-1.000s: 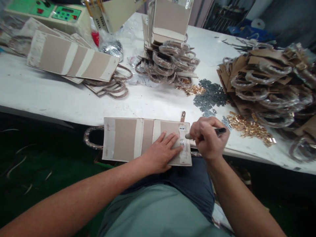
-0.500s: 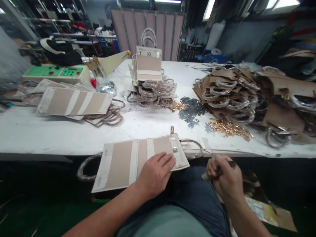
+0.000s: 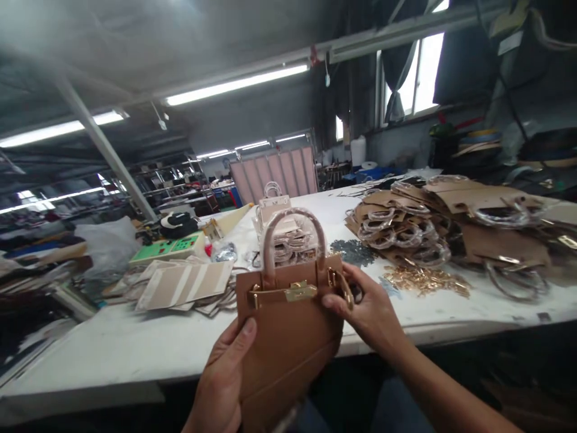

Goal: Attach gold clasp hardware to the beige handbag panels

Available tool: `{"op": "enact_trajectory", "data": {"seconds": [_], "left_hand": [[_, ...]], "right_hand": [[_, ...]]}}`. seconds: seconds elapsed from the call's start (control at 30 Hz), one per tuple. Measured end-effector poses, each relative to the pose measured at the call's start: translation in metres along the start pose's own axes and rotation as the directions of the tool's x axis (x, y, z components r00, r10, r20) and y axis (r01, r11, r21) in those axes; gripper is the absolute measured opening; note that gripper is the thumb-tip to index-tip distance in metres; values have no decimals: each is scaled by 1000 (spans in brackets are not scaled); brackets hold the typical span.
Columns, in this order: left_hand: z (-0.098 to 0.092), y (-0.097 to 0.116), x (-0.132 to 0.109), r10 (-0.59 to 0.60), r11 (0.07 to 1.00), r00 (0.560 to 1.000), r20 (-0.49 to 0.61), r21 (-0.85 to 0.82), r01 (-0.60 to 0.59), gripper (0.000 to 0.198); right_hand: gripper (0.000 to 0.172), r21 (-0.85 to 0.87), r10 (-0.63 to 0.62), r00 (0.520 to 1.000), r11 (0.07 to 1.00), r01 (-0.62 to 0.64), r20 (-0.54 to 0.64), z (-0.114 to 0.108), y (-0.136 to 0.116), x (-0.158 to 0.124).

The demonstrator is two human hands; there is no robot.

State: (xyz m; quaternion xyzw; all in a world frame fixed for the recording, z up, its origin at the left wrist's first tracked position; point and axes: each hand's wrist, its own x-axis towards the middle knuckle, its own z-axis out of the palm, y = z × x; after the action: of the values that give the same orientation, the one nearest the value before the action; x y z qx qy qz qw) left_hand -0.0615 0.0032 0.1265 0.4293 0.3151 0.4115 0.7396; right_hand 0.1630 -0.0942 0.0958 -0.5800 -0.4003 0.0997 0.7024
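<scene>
A brown handbag panel [image 3: 288,337] is held up in front of me, its outer side towards me. Its arched handle [image 3: 269,243] is wrapped in clear plastic, and gold-coloured hardware [image 3: 301,292] runs along the upper part. My left hand [image 3: 228,373] is closed on the panel's left edge, thumb in front and fingers behind, mostly hidden. At the top right corner my right hand [image 3: 367,304] grips the panel, its thumb beside a short strap [image 3: 346,291] with a gold-coloured end. The panel's lower end is blurred.
Pale flat bag pieces [image 3: 184,282] lie on the white table [image 3: 135,349] at left, near a green control box [image 3: 169,248]. More pieces are stacked behind the handle. Dark small parts [image 3: 354,252], gold-coloured parts [image 3: 426,279] and a pile of brown panels [image 3: 396,216] are at right.
The panel, lying open with its pale inside up, is now raised with its brown outside showing. My right hand has left the dark-handled tool and grips the panel. The view has tilted up.
</scene>
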Motion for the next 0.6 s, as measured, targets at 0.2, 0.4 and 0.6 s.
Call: {"op": "enact_trajectory", "data": {"seconds": [0.2,0.4,0.6], "left_hand": [[3,-9,11,-50,999,989,143,5,49,54],[14,-34,42,4,972,969,247,228,-62,56],[18,-65,64,57,983,968,244,157,-97,57]], "right_hand": [[51,95,97,987,992,-85,-126,-15,-1,9],[41,354,285,956,903,-241,-76,-23,27,8],[35,454,387,920,832,-319,-64,-19,55,7]]}}
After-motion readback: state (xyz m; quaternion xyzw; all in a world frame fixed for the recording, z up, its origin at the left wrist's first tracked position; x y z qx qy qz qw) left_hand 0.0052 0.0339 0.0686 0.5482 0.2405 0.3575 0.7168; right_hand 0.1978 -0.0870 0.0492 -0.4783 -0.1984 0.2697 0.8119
